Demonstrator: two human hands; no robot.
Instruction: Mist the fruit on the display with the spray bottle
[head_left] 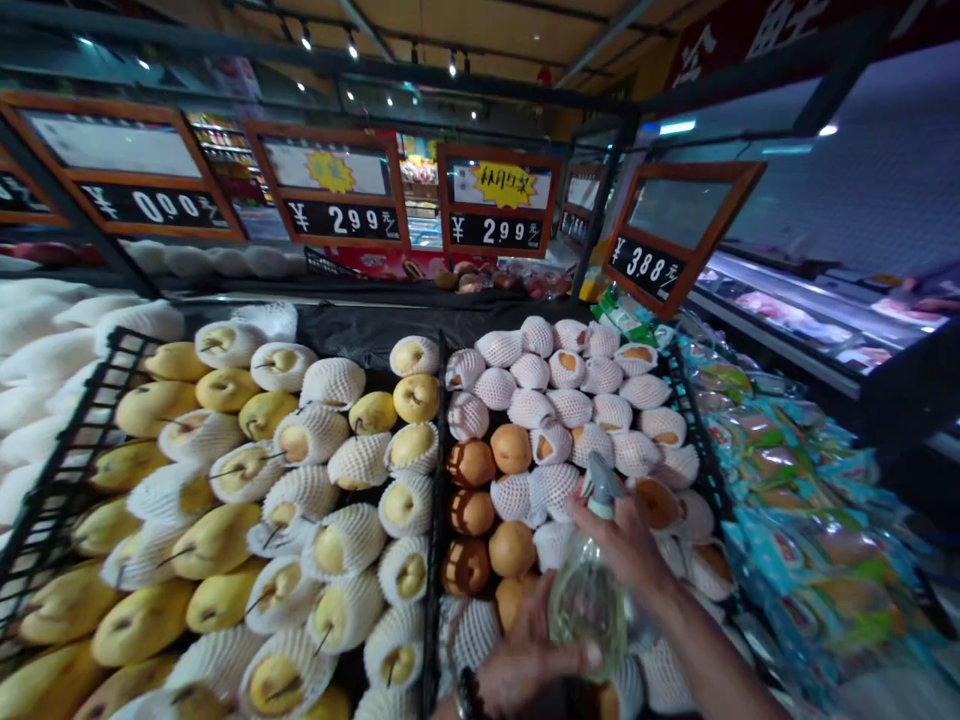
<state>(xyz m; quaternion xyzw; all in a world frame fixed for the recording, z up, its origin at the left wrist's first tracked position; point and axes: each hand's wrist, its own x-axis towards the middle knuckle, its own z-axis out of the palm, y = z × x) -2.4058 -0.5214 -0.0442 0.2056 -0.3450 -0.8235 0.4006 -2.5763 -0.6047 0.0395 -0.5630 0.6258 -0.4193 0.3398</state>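
1. Black plastic crate point(433, 620): holds round brown fruit point(512, 551), many pieces in white foam-net sleeves point(529, 407).
2. Clear, round-bodied spray bottle point(589, 590): positioned between your hands above the crate's near part, long axis roughly upright; neither hand is nearer, both touch it.
3. Your left hand point(525, 650): partly curled around the lower body, thumb across its front.
4. Your right hand point(630, 545): closed round the neck.
5. Grey trigger head point(602, 484): tops the bottle; whether your finger presses it cannot be told.

Head-worn view, facing forward and down, near fruit crates point(436, 510)
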